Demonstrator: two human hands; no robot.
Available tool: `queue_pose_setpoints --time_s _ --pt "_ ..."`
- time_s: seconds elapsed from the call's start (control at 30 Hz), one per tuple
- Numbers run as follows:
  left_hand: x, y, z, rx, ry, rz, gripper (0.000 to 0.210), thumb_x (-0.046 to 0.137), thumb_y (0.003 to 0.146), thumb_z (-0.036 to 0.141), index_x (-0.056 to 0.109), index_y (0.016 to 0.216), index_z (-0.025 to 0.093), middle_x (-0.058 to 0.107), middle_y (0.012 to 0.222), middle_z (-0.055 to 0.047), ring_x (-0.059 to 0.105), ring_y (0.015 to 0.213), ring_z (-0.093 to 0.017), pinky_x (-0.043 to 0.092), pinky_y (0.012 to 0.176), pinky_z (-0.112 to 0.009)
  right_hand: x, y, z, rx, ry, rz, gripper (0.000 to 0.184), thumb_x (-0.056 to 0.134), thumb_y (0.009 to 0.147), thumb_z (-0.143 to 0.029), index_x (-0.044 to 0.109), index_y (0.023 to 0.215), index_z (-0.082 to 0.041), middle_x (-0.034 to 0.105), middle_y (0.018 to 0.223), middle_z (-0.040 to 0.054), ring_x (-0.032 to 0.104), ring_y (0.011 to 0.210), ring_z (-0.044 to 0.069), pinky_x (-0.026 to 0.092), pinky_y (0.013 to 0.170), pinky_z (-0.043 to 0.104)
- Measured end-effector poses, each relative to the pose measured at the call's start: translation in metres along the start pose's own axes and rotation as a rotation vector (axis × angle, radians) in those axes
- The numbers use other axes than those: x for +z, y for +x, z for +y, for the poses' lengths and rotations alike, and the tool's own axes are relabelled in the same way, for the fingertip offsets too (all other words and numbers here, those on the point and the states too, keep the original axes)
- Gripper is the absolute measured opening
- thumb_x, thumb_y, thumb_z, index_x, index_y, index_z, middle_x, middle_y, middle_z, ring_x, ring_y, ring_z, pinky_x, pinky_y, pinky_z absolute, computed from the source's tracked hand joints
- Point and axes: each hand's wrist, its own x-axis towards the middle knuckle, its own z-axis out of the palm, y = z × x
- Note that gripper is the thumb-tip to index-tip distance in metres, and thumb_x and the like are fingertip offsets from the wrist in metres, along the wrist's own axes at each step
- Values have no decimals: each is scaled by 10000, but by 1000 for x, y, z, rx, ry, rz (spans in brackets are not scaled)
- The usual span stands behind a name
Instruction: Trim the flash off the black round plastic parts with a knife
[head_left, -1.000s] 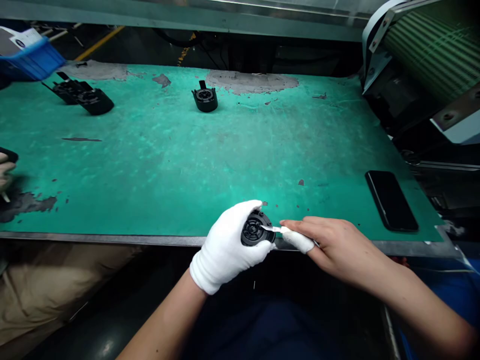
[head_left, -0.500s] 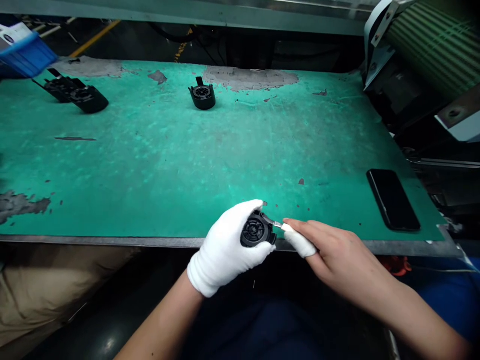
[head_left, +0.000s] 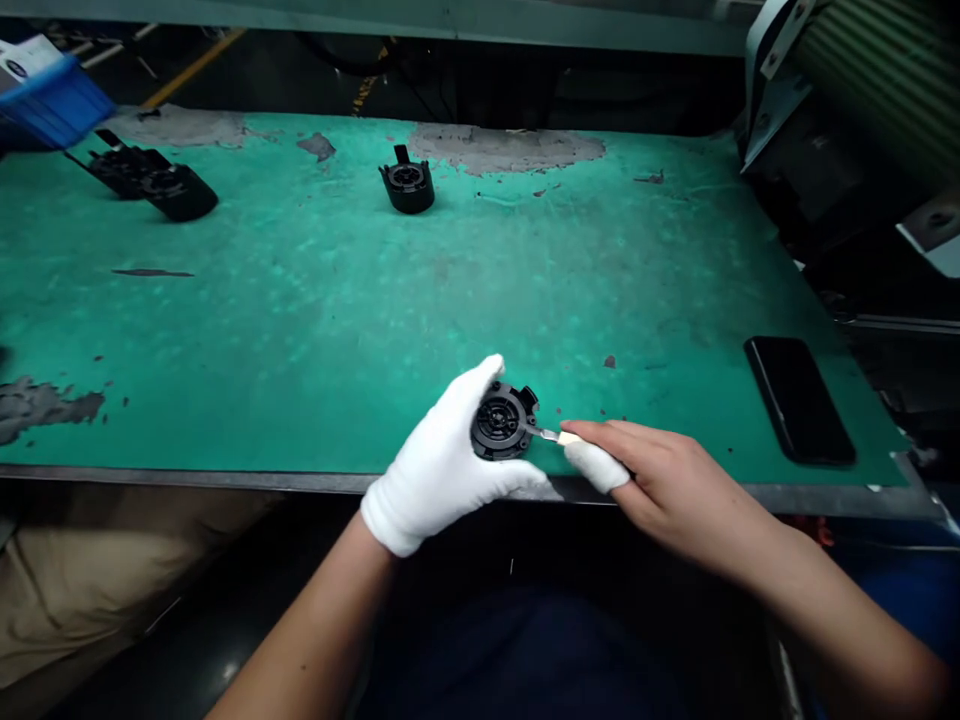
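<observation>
A round black plastic part [head_left: 498, 421] with ribbed rings on its face rests in my left hand [head_left: 442, 455], which wears a white glove. The thumb and fingers curve round its left side. My right hand [head_left: 645, 470], bare but for a white cover on the thumb, pinches the pale handle of a small knife [head_left: 550, 435]. The thin metal blade points left and reaches the right edge of the part; whether its tip touches is hard to see.
On the green table [head_left: 420, 320] stands a black cylindrical housing [head_left: 409, 185] at the back. Similar black housings [head_left: 180, 192] are at the far left, near a blue bin [head_left: 60, 105]. A black phone [head_left: 799, 400] lies at the right. A person's trouser leg [head_left: 112, 560] shows lower left.
The black part has turned in my left hand, its tab now at the upper right. Both hands have shifted slightly up and left, and the left fingers are spread wider.
</observation>
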Motion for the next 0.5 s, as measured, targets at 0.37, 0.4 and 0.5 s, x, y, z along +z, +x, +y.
queue_pose_setpoints --time_s 0.37,0.4,0.5 --pt "30 -10 3 28 70 143 1005 787 696 675 364 1479 208 536 1458 -132 527 1355 -291 441 1166 -460 8 11 -5 -48 -42 -40 378 423 992 -222 609 1320 -244 721 1024 64 683 860 227 517 740 369" --pt "29 -9 3 34 70 139 1004 782 696 682 362 1478 213 539 1453 -134 532 1349 -300 447 1159 -474 8 11 -4 -49 -39 -37 376 424 994 -222 607 1322 -240 718 1009 63 679 850 224 510 729 364" --pt "28 -8 3 42 72 139 972 781 709 667 375 1465 211 559 1428 -138 554 1325 -311 466 1138 -492 7 13 -4 -55 -29 -45 366 430 1003 -229 601 1326 -238 712 991 60 672 844 219 497 723 356"
